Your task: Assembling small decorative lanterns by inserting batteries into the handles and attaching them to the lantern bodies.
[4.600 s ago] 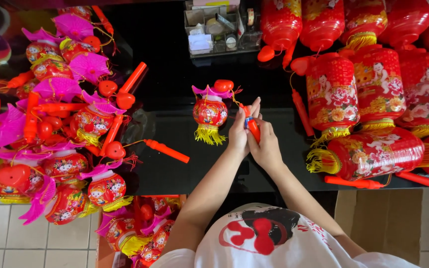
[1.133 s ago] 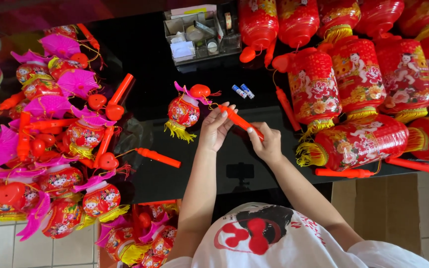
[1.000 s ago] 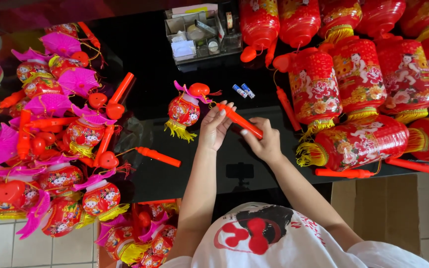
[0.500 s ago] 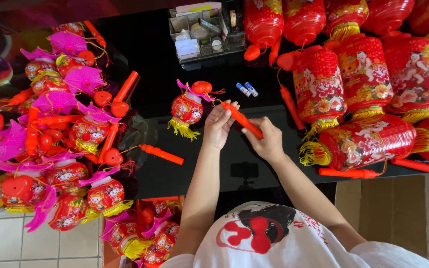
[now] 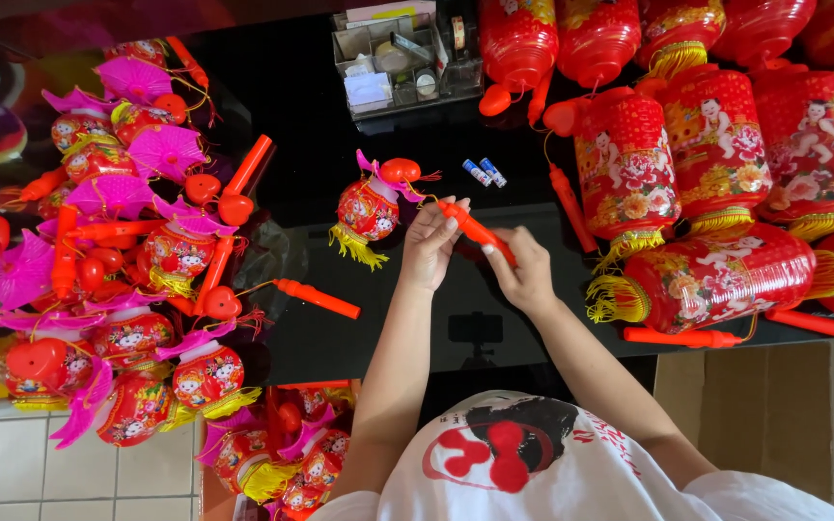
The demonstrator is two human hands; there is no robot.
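**Both hands on an orange lantern handle**

Left hand (image 5: pixel 430 246) pinches the upper end of the orange handle stick (image 5: pixel 475 230); right hand (image 5: pixel 523 273) closes around its lower end. The small red lantern (image 5: pixel 368 209) lies just left on the black table (image 5: pixel 320 174), two batteries (image 5: pixel 486 173) nearby.

**Op:** From my feed I'm looking straight down on a glossy black bench (image 5: pixel 320 145); its top mirrors the things around it.

**Desk:** What's beyond its edges?

**Op:** Pale square floor tiles (image 5: pixel 69 473) show at lower left and again at far lower right. A brown cardboard box (image 5: pixel 764 415) stands on the floor under the bench's right end.

**Desk:** Anything at the back?

**Op:** A clear plastic organiser tray (image 5: pixel 407 53) with small compartments sits at the far edge. I can't see any wall or window.

**Desk:** Light?

**Op:** Even and bright, with soft reflections on the black surface.
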